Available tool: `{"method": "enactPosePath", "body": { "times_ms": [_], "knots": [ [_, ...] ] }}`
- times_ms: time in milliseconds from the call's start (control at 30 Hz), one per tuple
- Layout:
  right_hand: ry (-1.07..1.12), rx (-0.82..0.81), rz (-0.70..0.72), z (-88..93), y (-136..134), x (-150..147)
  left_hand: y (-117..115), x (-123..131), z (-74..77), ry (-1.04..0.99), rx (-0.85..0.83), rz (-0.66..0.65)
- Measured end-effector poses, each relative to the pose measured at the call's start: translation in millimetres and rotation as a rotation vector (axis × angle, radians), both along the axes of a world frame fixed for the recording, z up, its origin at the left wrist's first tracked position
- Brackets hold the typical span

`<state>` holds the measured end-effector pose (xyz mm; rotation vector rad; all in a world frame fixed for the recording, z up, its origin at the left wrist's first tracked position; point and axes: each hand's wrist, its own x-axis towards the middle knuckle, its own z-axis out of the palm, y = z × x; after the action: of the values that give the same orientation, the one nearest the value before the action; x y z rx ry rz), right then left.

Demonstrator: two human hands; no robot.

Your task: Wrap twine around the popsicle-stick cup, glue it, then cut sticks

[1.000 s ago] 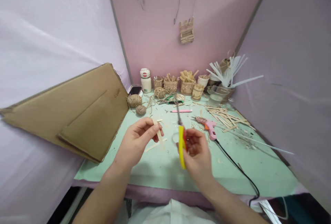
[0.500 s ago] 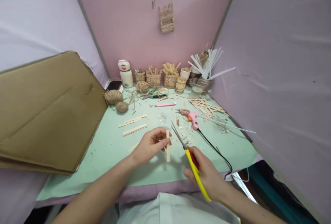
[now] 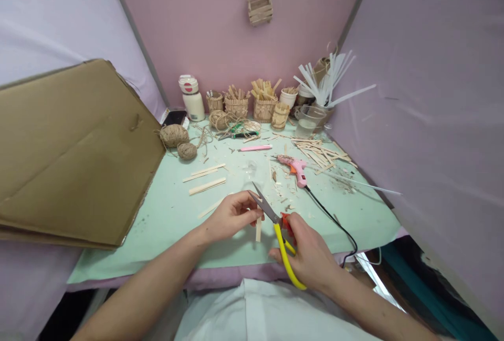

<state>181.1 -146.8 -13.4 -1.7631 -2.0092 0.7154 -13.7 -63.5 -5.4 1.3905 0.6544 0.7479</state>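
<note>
My left hand [image 3: 230,216] pinches a short wooden craft stick [image 3: 258,230] and holds it upright over the near edge of the green mat [image 3: 169,215]. My right hand [image 3: 307,254] grips yellow-handled scissors [image 3: 281,236]. Their blades are closed on the stick, just beside my left fingertips. Both hands hover low above the mat, close to my body.
A large cardboard sheet [image 3: 71,152] leans at the left. A pink glue gun [image 3: 293,167] with a black cord [image 3: 331,220] lies right of centre. Loose sticks [image 3: 207,178], twine balls [image 3: 175,135], a pink pen [image 3: 255,148], stick-filled baskets [image 3: 263,102] and white strips [image 3: 328,81] crowd the back.
The view has tilted down and shifted. My right hand has swung the scissors from upright to angled left, and their blades have met the stick held in my left hand.
</note>
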Motion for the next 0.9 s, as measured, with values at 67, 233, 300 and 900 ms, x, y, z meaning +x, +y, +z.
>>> {"method": "enactPosePath", "body": {
  "times_ms": [67, 233, 300, 900],
  "knots": [
    [-0.002, -0.015, -0.007, -0.2, 0.2, -0.4, 0.7, 0.0, -0.5, 0.004, -0.006, -0.001],
    [0.02, -0.028, 0.001, -0.3, -0.8, -0.6, 1.4, -0.2, -0.6, 0.021, -0.004, -0.012],
    [0.025, -0.039, 0.002, 0.1, -2.0, -0.4, 1.0, -0.5, 0.0, 0.03, -0.005, -0.013],
    [0.203, -0.177, 0.031, 8.7, -13.8, 5.7, -3.7, 3.1, 1.9, -0.009, -0.15, -0.123]
  ]
}}
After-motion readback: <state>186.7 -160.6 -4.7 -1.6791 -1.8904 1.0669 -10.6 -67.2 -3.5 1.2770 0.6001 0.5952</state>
